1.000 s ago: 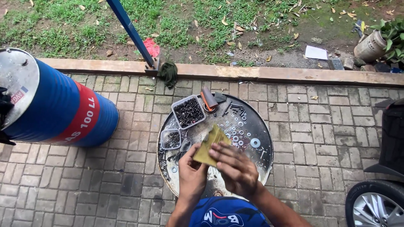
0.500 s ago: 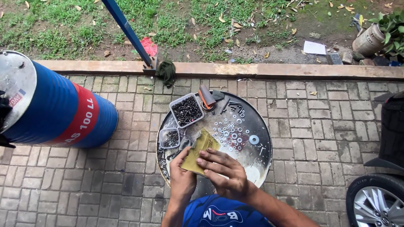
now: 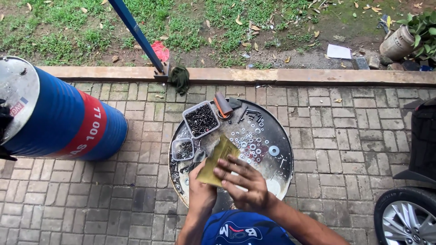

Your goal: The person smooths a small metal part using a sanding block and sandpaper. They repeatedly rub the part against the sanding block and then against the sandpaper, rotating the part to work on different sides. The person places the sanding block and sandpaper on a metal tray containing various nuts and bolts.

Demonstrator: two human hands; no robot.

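I am holding a folded tan paper over a round steel tray, and small parts could scatter.

I am standing over the tray [image 3: 281, 136], beside a blue drum [image 3: 63, 122]; if I knock its rim, the tubs of screws [image 3: 200, 119] and loose washers [image 3: 254, 138] could spill onto the paving. My left hand [image 3: 201, 193] is closed round the paper [image 3: 217, 159] from below, while my right hand [image 3: 243, 179] is lying half open across its near end, fingertips pressing. A loose pinch could let it slip. Whatever is under my hands is hidden; perhaps the paper is sandpaper, though I cannot tell.
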